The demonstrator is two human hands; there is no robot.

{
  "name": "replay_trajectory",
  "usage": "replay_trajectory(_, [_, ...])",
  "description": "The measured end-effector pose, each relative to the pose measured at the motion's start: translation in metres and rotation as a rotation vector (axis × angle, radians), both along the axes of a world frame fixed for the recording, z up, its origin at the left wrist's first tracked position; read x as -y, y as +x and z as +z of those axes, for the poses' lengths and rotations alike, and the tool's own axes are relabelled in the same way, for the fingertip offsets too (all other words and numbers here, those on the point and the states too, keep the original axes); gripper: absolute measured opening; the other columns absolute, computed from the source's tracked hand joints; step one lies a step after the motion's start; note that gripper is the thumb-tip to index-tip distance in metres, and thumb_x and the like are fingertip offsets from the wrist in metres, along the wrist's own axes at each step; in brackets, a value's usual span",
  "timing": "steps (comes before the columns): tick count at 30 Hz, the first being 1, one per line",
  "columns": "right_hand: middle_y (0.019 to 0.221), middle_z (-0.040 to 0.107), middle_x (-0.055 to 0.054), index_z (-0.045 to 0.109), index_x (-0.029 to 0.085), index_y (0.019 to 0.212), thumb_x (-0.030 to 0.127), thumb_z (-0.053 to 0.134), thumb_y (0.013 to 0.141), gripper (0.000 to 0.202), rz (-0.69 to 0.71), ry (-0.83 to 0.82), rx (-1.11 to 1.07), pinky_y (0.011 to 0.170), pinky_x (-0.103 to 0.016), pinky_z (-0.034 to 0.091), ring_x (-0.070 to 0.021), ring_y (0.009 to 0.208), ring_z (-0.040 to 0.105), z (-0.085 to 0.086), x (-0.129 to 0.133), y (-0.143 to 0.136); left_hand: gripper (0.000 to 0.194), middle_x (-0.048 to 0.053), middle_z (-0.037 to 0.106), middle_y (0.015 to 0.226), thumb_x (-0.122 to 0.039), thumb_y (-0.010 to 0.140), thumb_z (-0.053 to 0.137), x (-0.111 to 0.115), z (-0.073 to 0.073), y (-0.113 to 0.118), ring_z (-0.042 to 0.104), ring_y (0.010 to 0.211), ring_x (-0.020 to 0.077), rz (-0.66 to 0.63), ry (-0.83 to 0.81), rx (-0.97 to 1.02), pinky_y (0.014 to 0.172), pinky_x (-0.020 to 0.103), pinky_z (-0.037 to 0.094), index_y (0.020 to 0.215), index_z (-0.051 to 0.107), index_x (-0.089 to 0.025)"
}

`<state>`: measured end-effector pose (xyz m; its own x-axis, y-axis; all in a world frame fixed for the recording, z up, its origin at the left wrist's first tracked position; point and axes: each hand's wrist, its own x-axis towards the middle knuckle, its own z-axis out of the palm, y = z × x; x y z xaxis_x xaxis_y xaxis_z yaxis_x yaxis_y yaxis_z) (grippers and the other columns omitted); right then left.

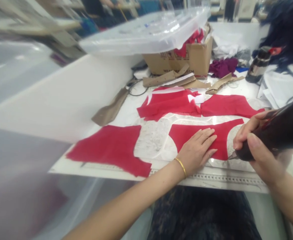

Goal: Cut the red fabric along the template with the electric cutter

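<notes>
My left hand (199, 150) lies flat on a red fabric piece (184, 133), its fingers stretched out and pointing right. The fabric rests on a pale template board (151, 140) with curved outlines. My right hand (259, 146) is wrapped round a black handheld tool (281, 130). Its pointed metal tip is at the lower right corner of that red piece. Another red piece (111, 146) lies to the left, over the board's front edge. Behind are a crumpled red piece (169, 103) with white strips and a flatter red piece (229, 105).
A measuring tape (216, 177) runs along the front edge. Farther back stand a cardboard box (199, 56) under a clear plastic lid (146, 33), brown paper strips (166, 78), purple cloth (223, 67) and a dark bottle (258, 66). White paper (284, 86) lies at right.
</notes>
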<state>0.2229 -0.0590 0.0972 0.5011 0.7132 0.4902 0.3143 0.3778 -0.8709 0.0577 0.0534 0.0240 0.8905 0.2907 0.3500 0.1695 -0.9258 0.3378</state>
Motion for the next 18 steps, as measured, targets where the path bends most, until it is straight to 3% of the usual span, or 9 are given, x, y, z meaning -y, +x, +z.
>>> replay_trajectory(5, [0.071,0.061,0.001,0.063,0.026,0.102,0.044,0.074,0.087,0.026,-0.02,-0.025,-0.021,0.059,-0.038,0.062,-0.0195,0.063,0.064,-0.001,-0.002,-0.005,0.04,0.017,0.06,0.148,-0.034,0.108,0.043,0.001,0.001,0.001,0.054,0.142,0.0309,0.004,0.008,-0.004,0.12,0.055,0.046,0.139,0.06,-0.015])
replay_trajectory(9, [0.071,0.063,0.004,0.062,0.028,0.102,0.037,0.07,0.093,0.016,0.078,0.015,-0.06,0.055,-0.034,0.057,-0.0161,0.057,0.062,0.0,-0.003,-0.003,0.037,0.017,0.063,0.144,-0.025,0.108,0.041,-0.005,0.007,-0.008,0.058,0.138,0.029,0.016,0.049,0.066,0.119,0.053,0.048,0.136,0.061,-0.013])
replay_trajectory(14, [0.068,0.063,0.006,0.06,0.029,0.111,0.031,0.076,0.089,0.027,0.101,0.17,-0.164,0.048,-0.031,0.053,-0.0154,0.051,0.06,0.008,-0.006,0.001,0.042,0.014,0.068,0.136,-0.005,0.099,0.042,-0.021,0.011,-0.045,0.063,0.132,0.0261,0.072,0.094,0.157,0.114,0.051,0.054,0.134,0.062,-0.018])
replay_trajectory(18, [0.069,0.063,0.005,0.062,0.027,0.108,0.032,0.08,0.085,0.029,0.102,0.156,-0.215,0.048,-0.032,0.053,-0.0158,0.052,0.061,0.01,-0.011,-0.005,0.054,0.013,0.071,0.129,0.004,0.092,0.04,-0.026,0.003,-0.073,0.066,0.127,0.024,0.044,0.142,0.226,0.108,0.048,0.059,0.138,0.06,-0.018])
